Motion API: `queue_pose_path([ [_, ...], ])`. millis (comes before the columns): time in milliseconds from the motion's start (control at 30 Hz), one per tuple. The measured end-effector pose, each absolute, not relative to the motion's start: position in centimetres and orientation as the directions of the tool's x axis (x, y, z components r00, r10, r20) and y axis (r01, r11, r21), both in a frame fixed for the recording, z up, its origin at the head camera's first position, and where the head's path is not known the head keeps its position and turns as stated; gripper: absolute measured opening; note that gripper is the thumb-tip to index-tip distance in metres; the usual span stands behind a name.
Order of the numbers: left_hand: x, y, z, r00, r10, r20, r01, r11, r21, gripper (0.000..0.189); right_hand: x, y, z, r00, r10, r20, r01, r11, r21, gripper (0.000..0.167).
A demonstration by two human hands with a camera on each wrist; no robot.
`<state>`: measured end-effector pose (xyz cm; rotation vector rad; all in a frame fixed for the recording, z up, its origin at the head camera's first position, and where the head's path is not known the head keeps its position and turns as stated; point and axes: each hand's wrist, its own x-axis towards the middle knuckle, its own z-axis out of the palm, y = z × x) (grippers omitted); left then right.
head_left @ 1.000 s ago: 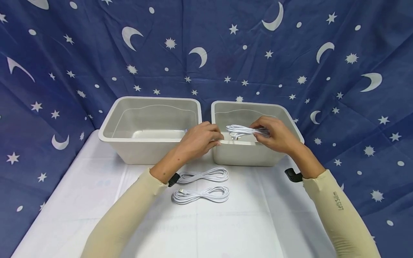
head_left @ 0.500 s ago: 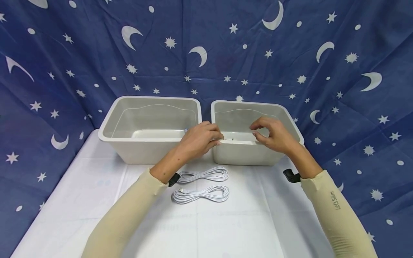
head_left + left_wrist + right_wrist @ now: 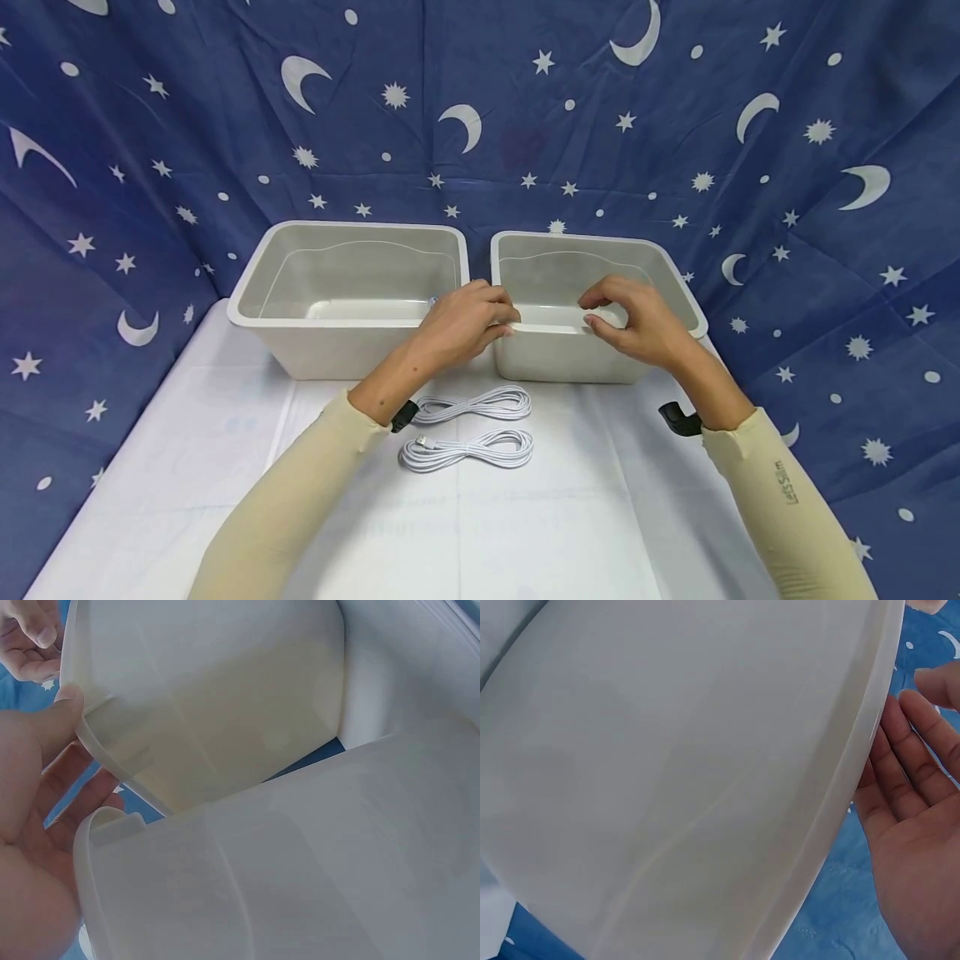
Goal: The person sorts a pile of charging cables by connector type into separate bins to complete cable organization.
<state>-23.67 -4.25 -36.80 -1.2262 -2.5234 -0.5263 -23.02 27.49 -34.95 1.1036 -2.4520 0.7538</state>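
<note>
My left hand holds the near left corner of the right grey bin, its thumb against the rim and its fingers behind it in the left wrist view. Over the near side of that bin is my right hand, with nothing between thumb and curved, parted fingers. In the right wrist view the fingers of the right hand reach past the bin's rim. The coiled white cable it held earlier is hidden behind the front wall. Two coiled white cables lie on the table before the bins.
A wider grey bin stands to the left, a narrow gap from the right bin. A small bluish piece shows inside it, beside my left hand. White cloth covers the table; a blue star-patterned curtain hangs behind.
My right hand has let go of the coiled white cable, which dropped into the right bin and out of sight. The left hand has stayed at the bin's corner.
</note>
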Motion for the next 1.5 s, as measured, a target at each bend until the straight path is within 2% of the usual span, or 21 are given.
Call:
queue_pose_path([
  [267,-23.8,-4.6,-36.7,-0.609,0.685,0.399,0.787,0.585,0.197,0.020,-22.5,26.7,-35.4,-0.651,-0.574,0.497,-0.754,0.565,-0.336,0.021],
  [667,-23.7,-4.1,-36.8,-0.596,0.692,0.406,0.797,0.570,0.200,0.020,-20.6,25.6,-35.5,-0.600,-0.596,0.533,-0.797,0.503,-0.334,0.021],
  [1100,-23.7,-3.9,-36.8,-0.603,0.691,0.398,0.792,0.577,0.199,0.021,-18.7,24.6,-36.0,-0.589,-0.613,0.526,-0.807,0.484,-0.338,0.026],
  [1500,-23.6,-4.1,-36.9,-0.611,0.687,0.393,0.786,0.585,0.198,0.021,-16.9,22.6,-37.3,-0.571,-0.662,0.485,-0.821,0.450,-0.352,0.021],
])
